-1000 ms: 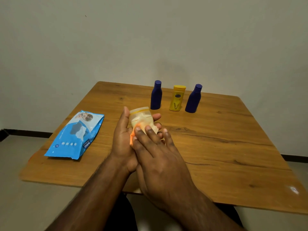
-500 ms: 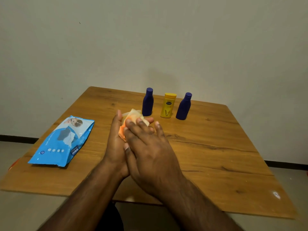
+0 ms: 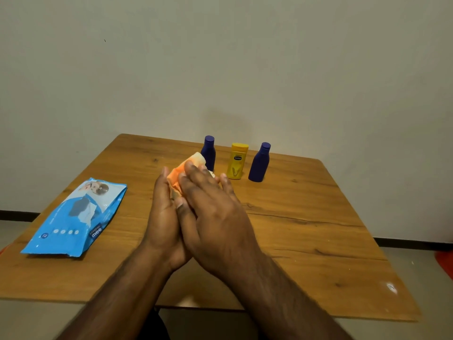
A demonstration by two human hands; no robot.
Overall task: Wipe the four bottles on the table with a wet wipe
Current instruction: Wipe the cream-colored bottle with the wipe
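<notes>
The orange bottle (image 3: 180,176) lies pressed between both hands above the surface (image 3: 306,217); the left hand (image 3: 163,217) cups it from beneath; the right hand (image 3: 215,212) lies over it, fingers fairly straight; a pale wipe (image 3: 199,159) shows at its far end; three bottles stand just beyond.

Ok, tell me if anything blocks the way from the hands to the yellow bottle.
Nothing visible does. The yellow bottle stands beyond the right hand, bare table between them. Both hands are busy: the left hand holds the orange bottle while the right covers it.
</notes>
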